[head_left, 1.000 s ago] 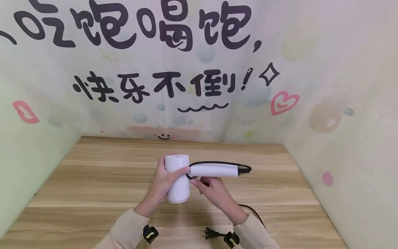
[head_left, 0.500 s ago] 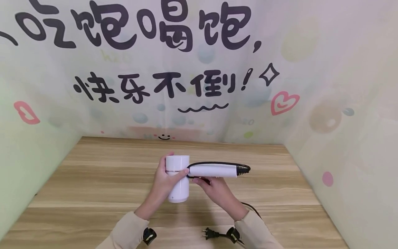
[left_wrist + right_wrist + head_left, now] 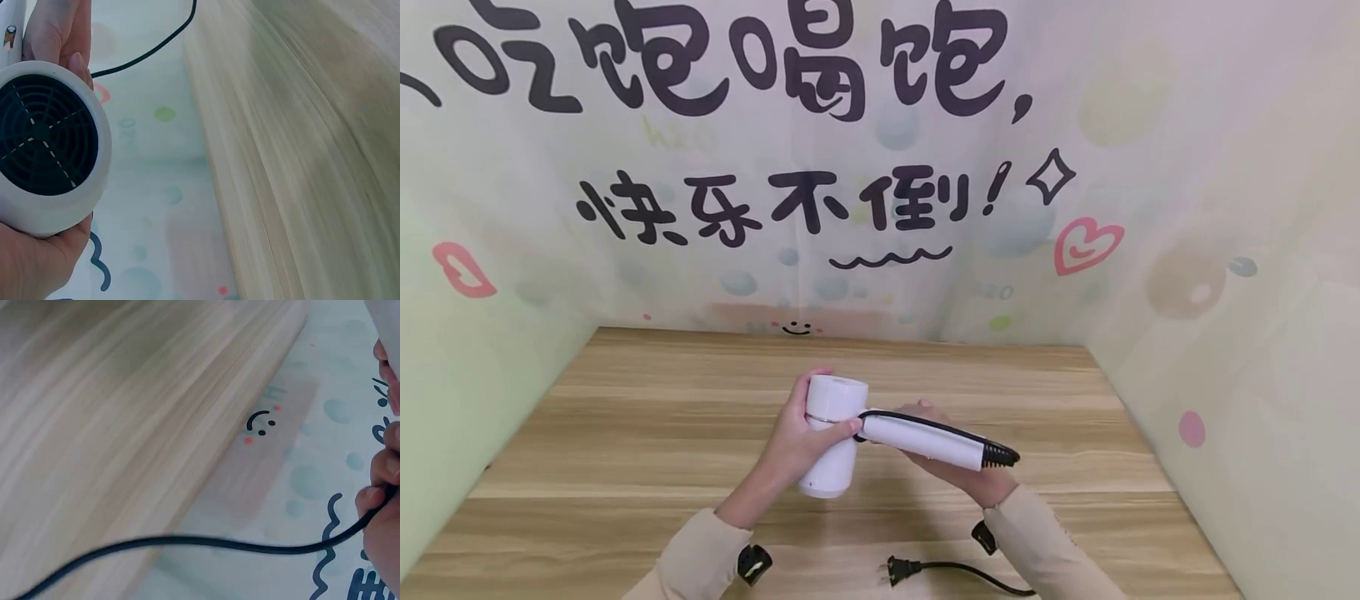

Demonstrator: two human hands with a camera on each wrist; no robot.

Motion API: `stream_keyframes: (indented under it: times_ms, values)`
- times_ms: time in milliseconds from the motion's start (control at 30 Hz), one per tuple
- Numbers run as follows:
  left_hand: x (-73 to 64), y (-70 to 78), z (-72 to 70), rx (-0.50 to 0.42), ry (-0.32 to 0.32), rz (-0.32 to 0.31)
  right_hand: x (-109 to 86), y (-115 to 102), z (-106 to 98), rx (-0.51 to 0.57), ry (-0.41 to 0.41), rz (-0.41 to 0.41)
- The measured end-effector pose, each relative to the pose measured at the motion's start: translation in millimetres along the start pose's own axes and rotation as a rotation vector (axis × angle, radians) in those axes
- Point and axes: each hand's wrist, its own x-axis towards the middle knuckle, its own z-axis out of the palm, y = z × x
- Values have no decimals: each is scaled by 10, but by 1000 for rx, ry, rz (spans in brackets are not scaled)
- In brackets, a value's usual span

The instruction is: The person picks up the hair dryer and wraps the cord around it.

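A white hair dryer (image 3: 827, 471) is held above the table in the head view, its handle pointing right and slightly down. My left hand (image 3: 796, 446) grips the barrel, thumb across it near the handle joint. Part of the black power cord (image 3: 936, 423) runs along the handle to the ribbed sleeve at its end. Behind the handle is my right hand (image 3: 961, 477), partly hidden; the right wrist view shows its fingers curled round the cord (image 3: 250, 547). The dryer's round dark grille (image 3: 40, 134) faces the camera in the left wrist view.
A two-pin plug (image 3: 901, 571) lies on the wooden table (image 3: 625, 433) near the front, its cord trailing right. Printed cloth walls (image 3: 880, 292) stand at the back and both sides.
The dryer has tilted, its handle end swinging down. My right hand has moved from below the handle to behind it. The plug has shifted slightly left.
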Motion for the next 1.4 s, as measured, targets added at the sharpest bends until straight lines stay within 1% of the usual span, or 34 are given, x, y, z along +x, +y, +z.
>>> stream_keyframes:
  times_ms: [33,67,100,133,200,267,367,433,500,600,667,700,800,967,1033,1133,1267,1400]
  values:
    - [-2,3,-5,4,-11,9,26,21,-12,409,-18,46]
    - [-6,4,-11,16,-20,18,45,40,-10,713,-17,100]
    - [-11,7,-20,26,-29,28,57,60,0,894,-52,158]
    - [-17,10,-27,36,-38,34,72,79,16,1030,-38,223]
    - [-28,14,-38,59,-49,45,74,119,65,981,-109,239]
    - [-35,20,-46,76,-60,48,67,154,119,906,-138,232]
    - [-31,27,-52,77,-75,44,57,197,154,833,-109,189]
    - [-23,32,-59,77,-87,46,56,219,144,776,-82,180]
    - [-20,41,-72,76,-97,50,45,248,115,730,-57,210]
    - [-21,52,-92,93,-116,60,10,296,65,682,-60,276]
    - [-24,54,-98,116,-134,67,-8,322,35,672,-85,308]
    - [-25,55,-97,132,-145,75,-9,330,21,667,-98,312]
    - [-26,53,-81,188,-172,102,8,333,-8,637,-134,305]
    - [-31,62,-39,308,-199,158,17,308,-36,572,-146,288]
    - [-31,67,-22,352,-200,162,13,294,-47,549,-140,280]
    - [-31,71,-2,407,-190,149,12,265,-71,503,-124,257]
    - [-27,40,18,497,-155,128,24,207,-113,438,-105,234]
    - [-13,-24,27,568,-114,125,50,147,-158,432,-116,240]
